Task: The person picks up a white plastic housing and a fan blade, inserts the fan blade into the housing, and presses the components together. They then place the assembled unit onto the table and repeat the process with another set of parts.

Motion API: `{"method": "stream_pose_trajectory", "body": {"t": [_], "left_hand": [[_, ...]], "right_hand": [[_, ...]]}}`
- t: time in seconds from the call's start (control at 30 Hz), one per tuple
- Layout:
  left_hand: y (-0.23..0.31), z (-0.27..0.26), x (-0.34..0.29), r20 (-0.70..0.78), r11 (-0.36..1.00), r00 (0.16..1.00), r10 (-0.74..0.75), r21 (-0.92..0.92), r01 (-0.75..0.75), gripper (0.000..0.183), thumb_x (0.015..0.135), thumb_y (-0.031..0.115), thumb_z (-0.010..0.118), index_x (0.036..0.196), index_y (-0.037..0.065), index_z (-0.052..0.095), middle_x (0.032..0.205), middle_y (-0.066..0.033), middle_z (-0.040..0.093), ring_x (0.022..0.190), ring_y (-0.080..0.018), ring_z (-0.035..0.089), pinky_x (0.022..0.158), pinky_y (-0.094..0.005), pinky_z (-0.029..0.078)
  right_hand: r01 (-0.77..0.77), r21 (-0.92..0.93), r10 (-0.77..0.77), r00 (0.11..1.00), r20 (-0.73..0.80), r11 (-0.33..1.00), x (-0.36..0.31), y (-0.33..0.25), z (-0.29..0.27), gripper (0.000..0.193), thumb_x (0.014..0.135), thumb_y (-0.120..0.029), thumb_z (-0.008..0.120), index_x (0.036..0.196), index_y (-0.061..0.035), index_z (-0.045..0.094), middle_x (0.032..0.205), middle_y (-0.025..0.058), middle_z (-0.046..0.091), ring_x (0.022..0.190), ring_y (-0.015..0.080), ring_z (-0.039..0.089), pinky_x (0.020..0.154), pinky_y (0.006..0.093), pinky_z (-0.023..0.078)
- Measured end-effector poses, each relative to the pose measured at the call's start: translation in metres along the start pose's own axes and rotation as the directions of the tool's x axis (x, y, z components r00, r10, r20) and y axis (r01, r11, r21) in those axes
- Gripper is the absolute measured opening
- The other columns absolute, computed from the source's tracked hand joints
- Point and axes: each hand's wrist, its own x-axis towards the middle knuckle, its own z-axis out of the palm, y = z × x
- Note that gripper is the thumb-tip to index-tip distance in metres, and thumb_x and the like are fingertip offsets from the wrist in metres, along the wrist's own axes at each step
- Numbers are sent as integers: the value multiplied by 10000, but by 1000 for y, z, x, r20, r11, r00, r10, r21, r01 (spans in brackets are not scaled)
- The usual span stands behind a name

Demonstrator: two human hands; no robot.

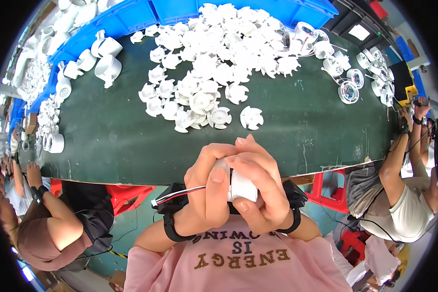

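Both hands are closed around a small white fan motor housing [243, 187], held over the near edge of the table. My left hand [210, 190] grips its left side, the thumb pressed on the top. Around the right side curl the fingers of my right hand [263, 182]. A bundle of black, red and white wires [182, 193] sticks out to the left from beneath my left thumb and ends in a small white plug. Much of the housing is hidden by my fingers. Just beyond my hands lies a single white fan impeller [251, 118], in front of a large pile of impellers [224, 53].
Blue bins [126, 22] line the back of the green table [112, 155]. White cup-shaped housings [108, 69] stand at the left. Round wired motor units [349, 91] lie at the right. Co-workers sit on both sides, with red stools [321, 192] below the table edge.
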Motion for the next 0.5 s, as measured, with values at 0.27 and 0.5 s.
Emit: {"method": "stream_pose_trajectory", "body": {"t": [0.27, 0.5], "left_hand": [[7, 2, 2, 74, 998, 996, -57, 18, 56, 459, 949, 370, 316, 1080, -33, 492, 972, -137, 587, 781, -151, 550, 654, -281, 435], [-5, 1, 5, 46, 1000, 999, -9, -26, 10, 396, 974, 315, 357, 1021, -28, 548, 856, -137, 596, 703, -201, 573, 647, -301, 458]], "right_hand": [[-31, 122, 24, 998, 60, 992, 1, 1, -3, 593, 860, -85, 528, 1375, 99, 299, 1351, 253, 371, 1280, 467, 334, 1072, 566, 229], [-130, 190, 126, 992, 34, 973, -5, 1, 9, 772, 779, -80, 530, 1418, 119, 143, 1424, 284, 249, 1303, 406, 279, 1096, 495, 209]]}}
